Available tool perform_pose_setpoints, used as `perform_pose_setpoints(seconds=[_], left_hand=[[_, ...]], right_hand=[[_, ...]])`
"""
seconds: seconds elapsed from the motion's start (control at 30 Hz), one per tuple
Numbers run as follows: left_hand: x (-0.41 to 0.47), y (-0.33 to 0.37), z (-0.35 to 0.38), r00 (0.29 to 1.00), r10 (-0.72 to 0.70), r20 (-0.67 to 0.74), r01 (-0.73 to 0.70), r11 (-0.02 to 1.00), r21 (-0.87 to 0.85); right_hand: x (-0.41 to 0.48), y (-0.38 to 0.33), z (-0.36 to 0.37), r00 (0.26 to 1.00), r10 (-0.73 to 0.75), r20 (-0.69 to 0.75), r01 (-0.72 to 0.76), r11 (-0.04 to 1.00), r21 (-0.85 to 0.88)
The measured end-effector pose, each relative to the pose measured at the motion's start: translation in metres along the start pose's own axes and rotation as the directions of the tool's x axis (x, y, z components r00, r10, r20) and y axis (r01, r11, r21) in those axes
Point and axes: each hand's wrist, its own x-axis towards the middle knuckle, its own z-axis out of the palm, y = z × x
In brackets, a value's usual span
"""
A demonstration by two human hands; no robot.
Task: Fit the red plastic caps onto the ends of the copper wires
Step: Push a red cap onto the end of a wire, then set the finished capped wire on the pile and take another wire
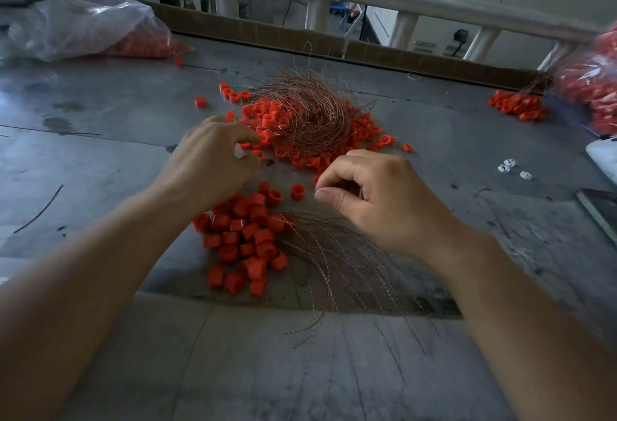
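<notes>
Hands, two: left hand (213, 153) curled among red caps (243, 237) beside copper wires (310, 113), grip contents unclear; right hand (374, 193) pinches, contents unclear.

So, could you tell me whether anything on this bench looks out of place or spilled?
Mostly the usual working mess. A few small white pieces lie alone on the table at the right, unlike the red caps everywhere else. One red cap sits just outside the plastic bag at far left.
</notes>
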Motion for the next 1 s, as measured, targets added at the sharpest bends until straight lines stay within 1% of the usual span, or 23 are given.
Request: perform_pose_setpoints(seconds=[0.13,0.27,0.37,0.47,0.53,0.63,0.7,0.77,0.83,0.9,1.0], left_hand=[[0.003,-0.002,0.008,0.995,0.034,0.098,-0.044,0.994,0.096],[0.004,-0.004,0.008,0.997,0.042,0.067,-0.049,0.993,0.106],[0.006,-0.006,0.006,0.999,0.025,0.036,-0.028,0.995,0.100],[0.007,-0.007,0.005,0.999,0.021,0.044,-0.025,0.995,0.095],[0.005,-0.006,0.004,0.999,0.022,0.023,-0.024,0.996,0.088],[0.001,-0.001,-0.004,0.996,0.015,-0.087,-0.015,1.000,-0.005],[-0.004,0.004,-0.012,0.989,0.037,-0.142,-0.050,0.995,-0.088],[-0.011,0.010,-0.017,0.987,0.056,-0.149,-0.081,0.983,-0.166],[-0.018,0.014,-0.018,0.988,0.073,-0.135,-0.101,0.971,-0.216],[-0.022,0.017,-0.017,0.988,0.093,-0.122,-0.119,0.966,-0.230],[-0.023,0.018,-0.015,0.989,0.112,-0.098,-0.131,0.966,-0.221]], right_hand=[[0.001,0.005,-0.006,0.992,0.042,-0.116,-0.046,0.998,-0.033],[0.002,0.011,-0.011,0.966,0.105,-0.236,-0.114,0.993,-0.025],[0.004,0.017,-0.015,0.938,0.160,-0.307,-0.163,0.987,0.015],[0.004,0.023,-0.017,0.915,0.196,-0.352,-0.195,0.980,0.038],[0.004,0.025,-0.017,0.908,0.212,-0.361,-0.212,0.976,0.040],[0.005,0.028,-0.016,0.907,0.238,-0.346,-0.242,0.970,0.033],[0.005,0.032,-0.016,0.915,0.260,-0.310,-0.269,0.963,0.015],[0.006,0.035,-0.015,0.924,0.289,-0.252,-0.301,0.954,-0.007],[0.008,0.035,-0.012,0.935,0.288,-0.209,-0.300,0.953,-0.030],[0.011,0.032,-0.008,0.960,0.228,-0.165,-0.244,0.966,-0.086],[0.015,0.021,-0.001,0.994,0.097,-0.054,-0.104,0.983,-0.151]])
